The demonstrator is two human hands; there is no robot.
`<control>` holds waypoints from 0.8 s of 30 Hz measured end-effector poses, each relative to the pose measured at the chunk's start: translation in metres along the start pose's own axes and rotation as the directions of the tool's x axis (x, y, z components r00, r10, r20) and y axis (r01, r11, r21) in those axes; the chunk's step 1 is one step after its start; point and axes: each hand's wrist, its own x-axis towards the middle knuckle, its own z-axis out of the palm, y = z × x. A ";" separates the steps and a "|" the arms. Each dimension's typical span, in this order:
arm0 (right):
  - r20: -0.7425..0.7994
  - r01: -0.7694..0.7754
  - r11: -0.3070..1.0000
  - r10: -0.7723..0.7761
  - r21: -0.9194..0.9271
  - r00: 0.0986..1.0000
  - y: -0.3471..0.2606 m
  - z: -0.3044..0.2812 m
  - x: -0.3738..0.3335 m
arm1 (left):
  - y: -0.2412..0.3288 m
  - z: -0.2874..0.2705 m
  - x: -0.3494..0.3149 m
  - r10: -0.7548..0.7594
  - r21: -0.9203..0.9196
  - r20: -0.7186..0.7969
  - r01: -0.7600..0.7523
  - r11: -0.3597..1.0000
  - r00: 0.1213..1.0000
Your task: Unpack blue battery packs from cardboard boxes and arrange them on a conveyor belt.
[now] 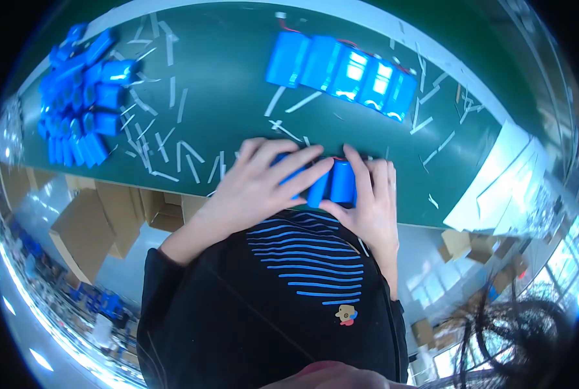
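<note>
Blue cells (75, 97) heaped at left; white strips (172, 91) beside; left hand (254, 185) grasping blue packs (343, 180) at the table's near edge (199, 178); beyond, row of five (349, 72); right hand (375, 204) gripping the same packs; white sheet (490, 185).

A green-topped table (218, 71) stands above a shiny grey floor (432, 275), with bright windows (565, 269) at lower right.

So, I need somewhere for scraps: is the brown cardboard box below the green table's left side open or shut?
Open: the box has flaps spread outward, exposing its inner walls.
</note>
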 end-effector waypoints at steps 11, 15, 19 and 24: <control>-0.189 0.136 0.967 -0.095 0.216 0.977 0.052 -0.019 -0.033 | 0.017 0.004 0.001 -0.132 0.098 -0.044 0.136 0.986 0.990; -0.002 -0.116 0.907 0.128 0.406 0.992 0.051 -0.031 -0.049 | 0.015 0.003 0.001 -0.151 0.062 0.057 0.148 0.987 0.987; -0.012 -0.096 0.935 0.106 0.342 0.994 0.055 -0.016 -0.050 | 0.005 -0.004 0.004 -0.104 0.007 0.011 0.104 0.995 0.994; -0.065 -0.004 0.952 0.025 0.306 0.998 0.059 -0.015 -0.042 | -0.007 -0.003 -0.028 -0.185 -0.044 -0.186 0.180 0.983 0.965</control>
